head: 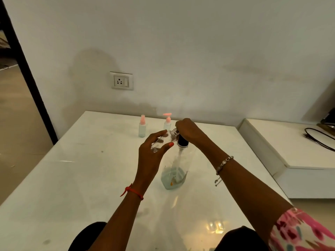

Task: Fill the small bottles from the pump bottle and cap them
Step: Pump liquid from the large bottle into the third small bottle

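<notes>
Filling appeared to be the step in hand. A small bottle (164,139), clear and uncapped, was held tilted just above the shoulder of the pump bottle (175,171), gripped between the curled fingers and thumb of the left hand (150,156). Its open neck was pointed up towards the top of the pump bottle. The right hand (188,130) was curled down over that top, so the spout itself was hidden. The pump bottle was stood upright on the white table (90,178), with only a shallow layer of pale blue liquid at its bottom.

To do the step well, the small neck would probably need to be held right under the spout and steadied while the top was pressed slowly. With so little liquid left, sputtering and drips could be expected.

Behind the pump bottle, two small bottles with pink tops (142,127) (167,123) were stood capped near the wall.

No brand or writing could be read. A small orange mark low on the pump bottle was too blurred to make out.
</notes>
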